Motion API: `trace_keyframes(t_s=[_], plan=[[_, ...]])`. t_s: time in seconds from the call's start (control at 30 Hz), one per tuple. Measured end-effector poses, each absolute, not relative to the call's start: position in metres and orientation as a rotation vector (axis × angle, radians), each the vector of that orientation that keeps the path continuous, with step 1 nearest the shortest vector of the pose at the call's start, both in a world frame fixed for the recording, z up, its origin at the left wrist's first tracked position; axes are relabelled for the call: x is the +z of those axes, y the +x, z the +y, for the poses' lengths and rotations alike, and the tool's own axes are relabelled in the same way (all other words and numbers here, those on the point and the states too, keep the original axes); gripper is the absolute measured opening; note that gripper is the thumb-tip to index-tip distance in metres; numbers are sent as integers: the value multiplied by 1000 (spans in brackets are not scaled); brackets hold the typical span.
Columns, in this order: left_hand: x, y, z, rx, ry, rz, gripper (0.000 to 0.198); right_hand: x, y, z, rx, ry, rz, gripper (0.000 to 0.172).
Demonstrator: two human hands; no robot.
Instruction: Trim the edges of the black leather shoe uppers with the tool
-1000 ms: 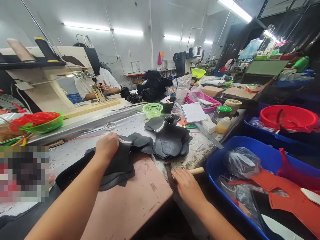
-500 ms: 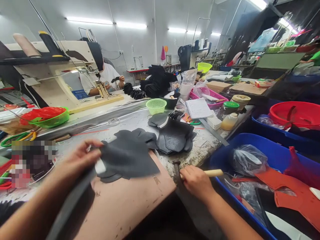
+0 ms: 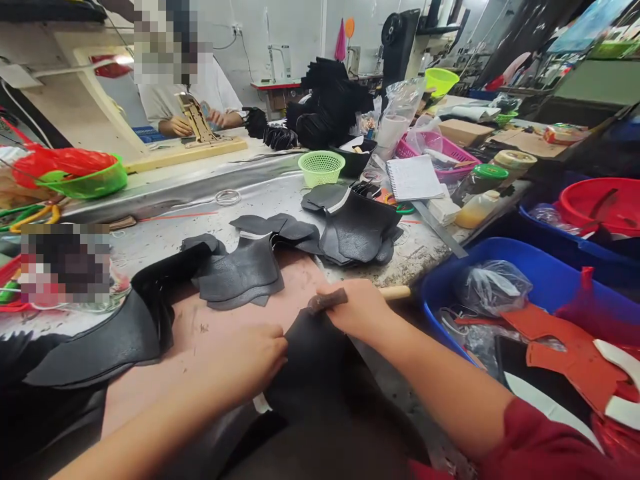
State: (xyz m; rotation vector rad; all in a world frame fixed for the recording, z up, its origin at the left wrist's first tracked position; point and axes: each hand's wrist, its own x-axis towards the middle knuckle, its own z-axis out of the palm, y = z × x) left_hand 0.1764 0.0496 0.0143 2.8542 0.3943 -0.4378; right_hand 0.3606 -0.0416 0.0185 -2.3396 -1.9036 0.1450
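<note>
My left hand [image 3: 263, 357] is closed on the edge of a black leather piece [image 3: 313, 367], low in front of me at the edge of a pinkish board [image 3: 200, 347]. A pale strip shows on the piece's underside. In my right hand [image 3: 360, 310] is a hammer with a dark metal head [image 3: 327, 301] and a wooden handle [image 3: 396, 292]. The head lies at the top edge of the leather; I cannot tell whether those fingers also pinch it. Stacked black leather pieces [image 3: 240, 270] rest on the board, with more pieces [image 3: 107, 340] to the left.
Another black stack [image 3: 357, 230] lies behind the board. Further back are a green basket [image 3: 321, 168], a notebook [image 3: 414, 179], a steel ruler [image 3: 440, 230] and jars [image 3: 477, 207]. A blue bin [image 3: 475, 257] of scraps stands right. A person sits at a sewing machine [image 3: 197, 123] opposite.
My left hand has brought the black leather piece down and right, towards me. The right hand with the hammer has moved up-left to meet it. The view has tilted downward.
</note>
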Motion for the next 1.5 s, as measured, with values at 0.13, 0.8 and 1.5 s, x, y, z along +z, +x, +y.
trace_keyframes(t_s=[0.13,0.8,1.5], plan=[[5,201,37,-264,2807,852,14,15,357,-23,93,-2351,-2072,19],[-31,194,24,291,2883,731,26,25,354,-21,98,-2255,-2156,23],[-24,189,36,202,2750,718,19,22,360,-16,271,-2268,-2157,25]])
